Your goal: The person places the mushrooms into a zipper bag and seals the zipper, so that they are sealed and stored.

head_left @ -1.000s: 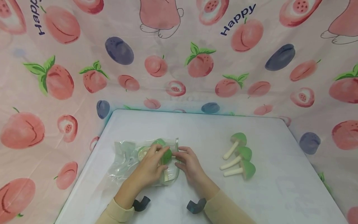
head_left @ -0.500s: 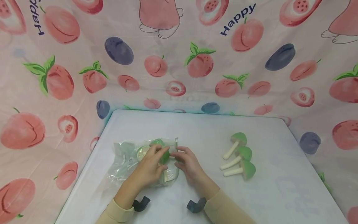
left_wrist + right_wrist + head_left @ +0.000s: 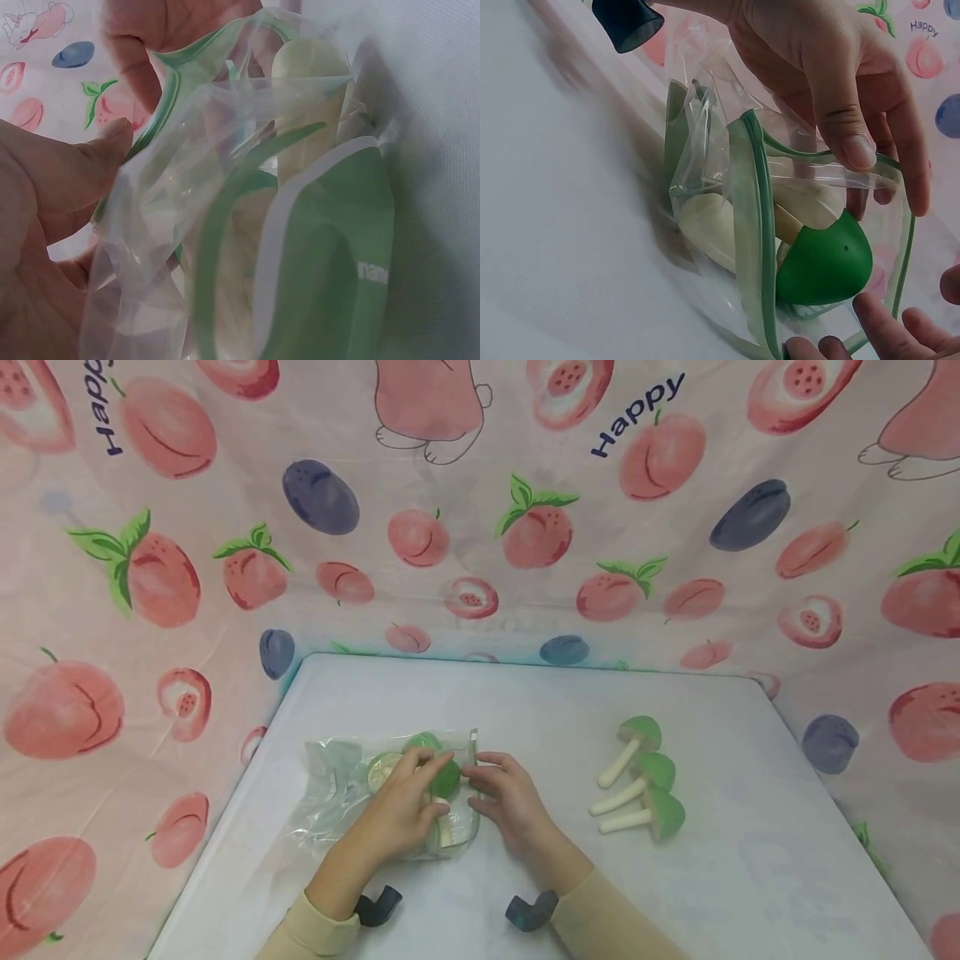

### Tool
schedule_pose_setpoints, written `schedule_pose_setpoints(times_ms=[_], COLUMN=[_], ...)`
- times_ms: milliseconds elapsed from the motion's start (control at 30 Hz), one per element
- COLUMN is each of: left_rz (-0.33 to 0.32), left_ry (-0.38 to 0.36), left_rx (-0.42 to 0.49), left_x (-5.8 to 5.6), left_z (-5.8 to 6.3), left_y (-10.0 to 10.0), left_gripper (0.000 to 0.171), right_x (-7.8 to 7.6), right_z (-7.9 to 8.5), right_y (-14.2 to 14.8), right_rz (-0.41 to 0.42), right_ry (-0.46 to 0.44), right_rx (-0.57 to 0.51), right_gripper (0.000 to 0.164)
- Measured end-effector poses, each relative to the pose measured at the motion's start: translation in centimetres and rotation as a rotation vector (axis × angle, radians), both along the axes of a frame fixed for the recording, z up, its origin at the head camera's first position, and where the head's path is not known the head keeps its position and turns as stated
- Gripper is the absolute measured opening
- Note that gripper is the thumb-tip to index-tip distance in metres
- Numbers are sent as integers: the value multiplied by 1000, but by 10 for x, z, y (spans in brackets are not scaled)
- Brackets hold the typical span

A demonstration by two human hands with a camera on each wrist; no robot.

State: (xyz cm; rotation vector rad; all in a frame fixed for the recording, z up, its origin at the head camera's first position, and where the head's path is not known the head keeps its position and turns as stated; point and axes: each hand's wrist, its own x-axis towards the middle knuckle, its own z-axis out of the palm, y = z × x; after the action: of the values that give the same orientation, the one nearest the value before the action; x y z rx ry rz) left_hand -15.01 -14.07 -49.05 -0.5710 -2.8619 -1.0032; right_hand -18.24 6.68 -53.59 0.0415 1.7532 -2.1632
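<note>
A clear zip bag (image 3: 330, 814) with a green-edged mouth lies at the left of the table, its mouth facing right. Several toy mushrooms with green caps and pale stems are inside, and one green-capped mushroom (image 3: 829, 262) lies just within the mouth. My left hand (image 3: 405, 802) reaches over the bag and holds the mouth's upper edge, thumb on one side and fingers on the other. At the mouth, my right hand (image 3: 512, 802) has one fingertip (image 3: 868, 304) right at the green cap and others by the lower rim. Its fingers are loosely bent.
Three more toy mushrooms (image 3: 651, 772) lie in a group on the right side of the white table (image 3: 540, 710). A fruit-patterned cloth (image 3: 465, 543) hangs behind and beside the table. Dark curved pieces (image 3: 531, 912) sit at both wrists.
My right fingertips moved slightly left into the bag mouth and then back right, and the green cap shifted a little with them. My left hand kept its place on the bag.
</note>
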Motion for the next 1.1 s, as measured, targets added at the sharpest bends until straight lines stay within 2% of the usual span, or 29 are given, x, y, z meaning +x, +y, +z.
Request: schedule_pose_setpoints(times_ms=[333,567,1100], left_rz=[2,0,9], left_ry=[-4,-19,-24], left_rx=[-16,-7,1], left_x=[-1,-1,-2], left_z=[0,1,-1], left_y=[1,2,1], left_gripper=[72,73,74], right_x=[-1,-1,7], right_z=[-1,-2,6], right_y=[9,20,53], right_rz=[-10,-47,-128], right_ry=[-18,-31,-6], right_rx=[-20,-40,8], right_gripper=[52,52,50])
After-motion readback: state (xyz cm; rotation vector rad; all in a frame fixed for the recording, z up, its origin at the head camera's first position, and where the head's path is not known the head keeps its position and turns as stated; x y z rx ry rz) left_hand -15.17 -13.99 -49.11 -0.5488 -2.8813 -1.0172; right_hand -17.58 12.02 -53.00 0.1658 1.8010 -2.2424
